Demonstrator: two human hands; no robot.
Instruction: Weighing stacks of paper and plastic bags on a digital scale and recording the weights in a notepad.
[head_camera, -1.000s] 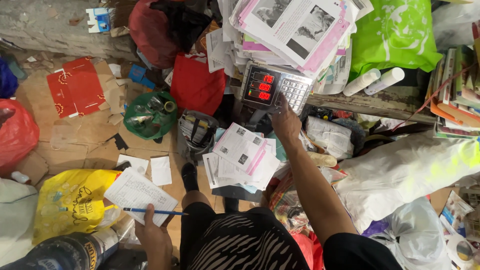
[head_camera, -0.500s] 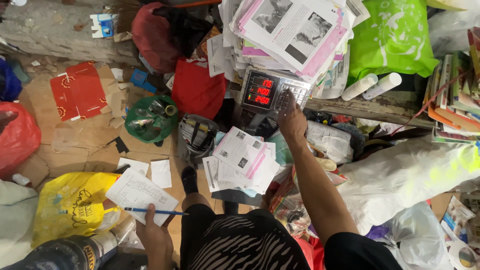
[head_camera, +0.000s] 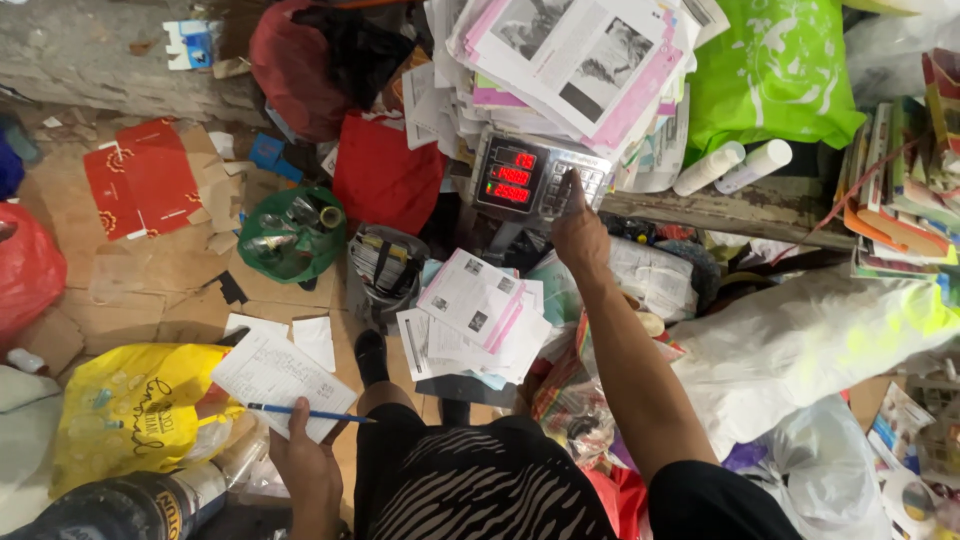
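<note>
My right hand (head_camera: 578, 232) reaches forward, its index finger on the keypad of a digital scale (head_camera: 535, 180) with red lit digits. A tall stack of papers and magazines (head_camera: 585, 60) rests on top of the scale. My left hand (head_camera: 305, 462) sits low at my side, holding a sheet of written paper (head_camera: 280, 378) and a blue pen (head_camera: 310, 412) together. A smaller pile of pink-edged booklets (head_camera: 478, 318) lies on the floor between my hands, near my black shoe (head_camera: 370, 355).
Flattened cardboard (head_camera: 150, 230) covers the floor at left. Around it lie a red bag (head_camera: 25, 270), a yellow bag (head_camera: 130, 410), a green bag of bottles (head_camera: 290, 235), a bright green sack (head_camera: 765, 70), books (head_camera: 900, 190) at right, and white plastic sacks (head_camera: 800, 350).
My right hand has pushed slightly farther onto the scale's keypad. My left hand still holds the paper and pen, almost unmoved.
</note>
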